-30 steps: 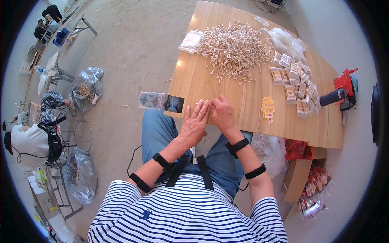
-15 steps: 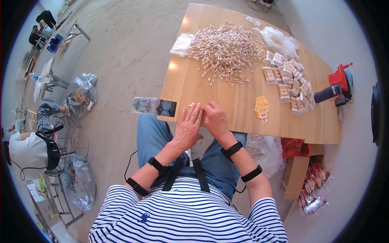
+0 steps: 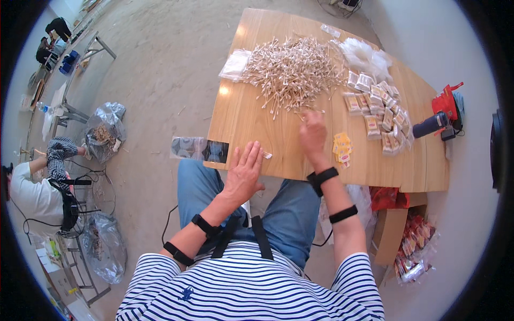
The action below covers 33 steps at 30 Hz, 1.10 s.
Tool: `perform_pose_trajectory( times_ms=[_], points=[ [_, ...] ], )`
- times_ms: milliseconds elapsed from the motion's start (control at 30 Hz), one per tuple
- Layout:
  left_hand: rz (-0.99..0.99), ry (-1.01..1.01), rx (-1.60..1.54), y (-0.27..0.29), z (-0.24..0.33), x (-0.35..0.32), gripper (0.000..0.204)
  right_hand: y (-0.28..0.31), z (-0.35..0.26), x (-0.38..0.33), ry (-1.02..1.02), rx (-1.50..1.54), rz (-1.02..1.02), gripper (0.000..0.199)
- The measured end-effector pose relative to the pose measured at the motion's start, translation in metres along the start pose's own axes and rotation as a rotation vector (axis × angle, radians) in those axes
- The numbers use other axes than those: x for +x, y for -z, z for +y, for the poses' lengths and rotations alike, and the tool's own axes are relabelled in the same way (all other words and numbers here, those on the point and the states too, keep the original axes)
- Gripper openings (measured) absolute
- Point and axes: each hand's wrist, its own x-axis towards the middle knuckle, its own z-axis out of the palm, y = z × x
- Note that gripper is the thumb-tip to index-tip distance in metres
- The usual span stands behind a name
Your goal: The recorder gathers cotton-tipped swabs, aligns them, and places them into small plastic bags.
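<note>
Head view: we take the table [image 3: 251, 134] as our landmark. Our left hand [image 3: 243, 174] lies flat at the table's near edge, fingers spread apart, palm down; a small clear packet [image 3: 266, 155] lies just beside its fingertips, too small to make out what it holds. Our right hand [image 3: 313, 134] reaches further in, toward the near fringe of the swab pile [image 3: 292, 72] at the table's far middle. Its fingers curl together at the pile's edge; we cannot tell whether they grip a swab, since the fingertips are hidden behind the knuckles. Right of the pile, filled packets [image 3: 377, 109] lie heaped, and yellow labels [image 3: 341, 148] lie just beside the right wrist. A red tool [image 3: 444, 115] sits at the table's right edge. A carton [image 3: 393, 230] below the table is partly hidden by it. Another person [image 3: 37, 187] is cut off at the frame's left rim.
</note>
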Motion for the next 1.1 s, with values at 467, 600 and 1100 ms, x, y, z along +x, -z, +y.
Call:
perform_pose_trajectory(
  times_ms=[467,600,1100],
  points=[
    [0.012,0.000,0.059,-0.009,-0.001,-0.001,0.112,0.001,0.029,0.025,-0.035,0.004,-0.171,0.007],
    [0.004,0.010,0.067,-0.005,-0.001,-0.001,0.110,0.004,-0.006,-0.004,0.058,0.238,-0.375,0.008],
    [0.000,0.010,0.070,-0.009,-0.003,-0.003,0.111,0.005,-0.025,-0.020,-0.272,0.412,-0.439,0.011]
  ],
)
